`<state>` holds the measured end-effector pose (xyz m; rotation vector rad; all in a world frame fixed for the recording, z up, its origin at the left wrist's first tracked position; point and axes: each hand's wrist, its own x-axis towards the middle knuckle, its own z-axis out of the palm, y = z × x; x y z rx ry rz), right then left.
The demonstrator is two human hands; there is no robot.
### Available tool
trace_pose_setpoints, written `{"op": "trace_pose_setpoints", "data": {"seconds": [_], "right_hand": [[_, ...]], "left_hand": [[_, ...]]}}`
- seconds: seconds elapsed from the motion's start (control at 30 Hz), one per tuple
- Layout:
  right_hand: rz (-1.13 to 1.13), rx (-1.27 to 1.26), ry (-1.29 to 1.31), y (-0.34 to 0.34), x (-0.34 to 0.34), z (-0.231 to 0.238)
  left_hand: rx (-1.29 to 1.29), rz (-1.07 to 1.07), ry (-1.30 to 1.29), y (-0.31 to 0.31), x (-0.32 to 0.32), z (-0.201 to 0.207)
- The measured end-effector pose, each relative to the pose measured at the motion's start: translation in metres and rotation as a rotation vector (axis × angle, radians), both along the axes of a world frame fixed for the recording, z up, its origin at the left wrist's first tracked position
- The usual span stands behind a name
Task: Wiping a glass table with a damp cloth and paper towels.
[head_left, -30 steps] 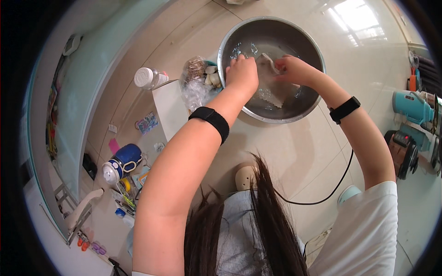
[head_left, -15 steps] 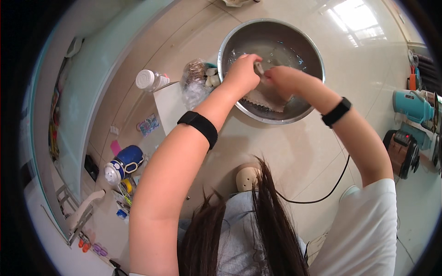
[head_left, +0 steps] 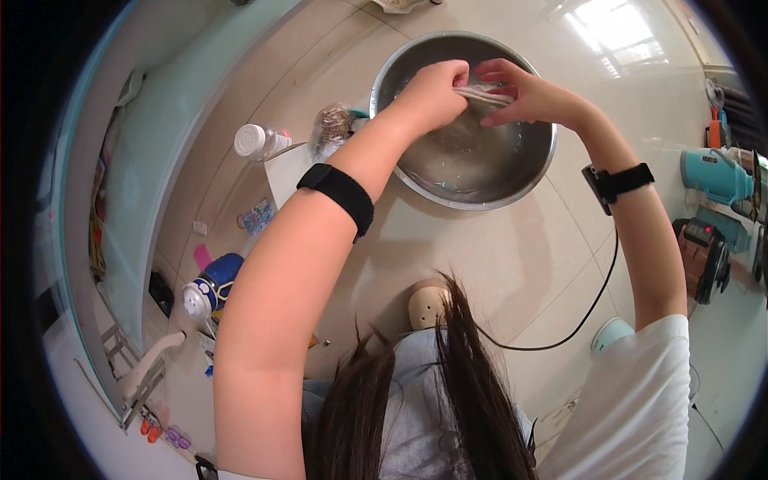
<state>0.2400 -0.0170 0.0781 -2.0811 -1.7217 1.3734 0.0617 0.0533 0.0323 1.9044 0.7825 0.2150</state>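
Observation:
A round steel basin [head_left: 538, 164] with cloudy water in it stands on the floor ahead of me. Above the water is a folded, pale greyish-beige cloth [head_left: 486, 95]. My left hand [head_left: 436, 94] is closed around its left end. At the cloth's right end, my right hand [head_left: 534, 98] has its fingers spread and curved about it; the thumb lies below and the fingers above. Whether those fingers touch the cloth is hard to tell. Black bands circle both my forearms.
Left of the basin are a plastic bag of brown stuff [head_left: 330, 130] and a white-capped jar [head_left: 254, 142]. A blue bottle [head_left: 218, 280] lies farther left. Teal and brown appliances [head_left: 708, 248] stand at right. A black cable [head_left: 552, 342] crosses the floor near my shoe [head_left: 428, 306].
Both hands have risen toward the basin's far side. The cloth, which hung spread in the water, is now folded above it. My right hand's fingers have opened.

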Motion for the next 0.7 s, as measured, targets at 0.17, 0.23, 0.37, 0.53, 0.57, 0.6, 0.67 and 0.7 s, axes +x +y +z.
{"op": "trace_pose_setpoints", "data": {"seconds": [0.17,0.23,0.37,0.53,0.57,0.6,0.67,0.7], "right_hand": [[-0.240,-0.057,0.691,-0.007,-0.003,-0.026],[-0.437,-0.085,0.923,-0.010,-0.007,-0.032],[-0.566,-0.123,1.112,-0.011,-0.015,-0.048],[-0.542,-0.176,1.053,-0.007,-0.013,-0.051],[-0.551,-0.211,1.032,-0.007,-0.014,-0.048],[-0.561,-0.247,1.009,-0.008,-0.017,-0.045],[-0.648,-0.260,1.051,-0.009,-0.021,-0.038],[-0.630,-0.291,1.023,-0.008,-0.017,-0.038]], "left_hand": [[-0.314,0.212,-0.265,-0.002,0.010,0.005],[-0.491,0.350,-0.307,-0.007,0.016,0.001],[-1.111,0.267,-0.661,-0.026,0.011,-0.013],[0.029,-0.037,0.083,-0.033,0.001,-0.020],[0.137,-0.042,0.163,-0.032,-0.002,-0.018],[0.244,-0.046,0.243,-0.031,-0.005,-0.017],[0.226,-0.057,0.292,-0.021,-0.008,-0.013],[0.195,-0.101,0.191,-0.015,-0.008,-0.012]]}}
